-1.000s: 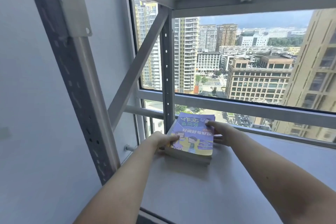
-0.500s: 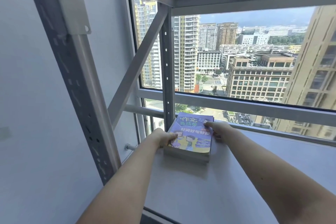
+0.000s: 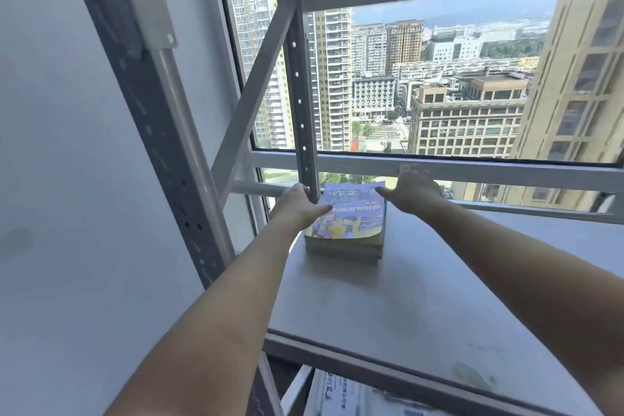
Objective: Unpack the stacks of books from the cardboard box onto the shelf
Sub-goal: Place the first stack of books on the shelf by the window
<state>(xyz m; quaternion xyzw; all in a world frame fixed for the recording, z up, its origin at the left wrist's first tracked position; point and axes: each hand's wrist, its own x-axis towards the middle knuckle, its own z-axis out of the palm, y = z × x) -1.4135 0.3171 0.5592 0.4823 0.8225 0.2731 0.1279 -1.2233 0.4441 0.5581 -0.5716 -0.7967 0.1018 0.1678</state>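
Observation:
A stack of books with a purple and yellow cover lies flat at the back left corner of the grey shelf board. My left hand holds the stack's left edge, thumb lying over the cover and fingers hidden down the side by the rear post. My right hand hovers just off the stack's far right corner with its fingers spread and straight; only the thumb tip is near the cover. The cardboard box is out of view.
A perforated grey rear post stands right behind the stack, with a diagonal brace to its left. The front upright is at the left, another shelf board overhead. The window rail runs behind. White printed packaging lies below the shelf.
The stack has slid a little further back into the corner. My right hand has let go of the right edge and lifted with its fingers opened; my left hand stays on the left edge.

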